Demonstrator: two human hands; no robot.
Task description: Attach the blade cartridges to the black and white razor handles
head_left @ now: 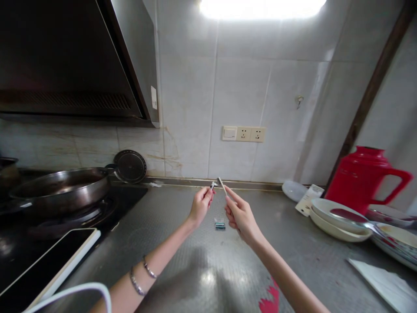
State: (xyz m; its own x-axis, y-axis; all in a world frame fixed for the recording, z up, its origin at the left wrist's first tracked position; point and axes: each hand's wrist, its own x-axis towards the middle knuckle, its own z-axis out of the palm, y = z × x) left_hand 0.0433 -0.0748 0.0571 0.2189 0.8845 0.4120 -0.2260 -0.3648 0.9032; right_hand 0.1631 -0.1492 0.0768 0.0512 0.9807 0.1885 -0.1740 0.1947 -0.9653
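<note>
Looks mid-job, can't tell how much remains: left hand (199, 208) pinching a shiny piece (213, 185), right hand (241, 218) pinching a thin stick (222, 185), nearly meeting mid-frame. Small packet (220, 224) sits unheld on the counter (182, 261) just below.

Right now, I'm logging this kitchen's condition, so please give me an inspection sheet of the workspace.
Surface: grey metal counter; red patch near the right forearm.
Work things: small shiny piece, slim stick, small packet.
Clutter: pan left; bowls and red flask right.
Hands: left hand pinches the piece; right hand holds the stick.
Cables: white cable, lower left.
Surroundings: tiled wall, socket plate, range hood.
</note>
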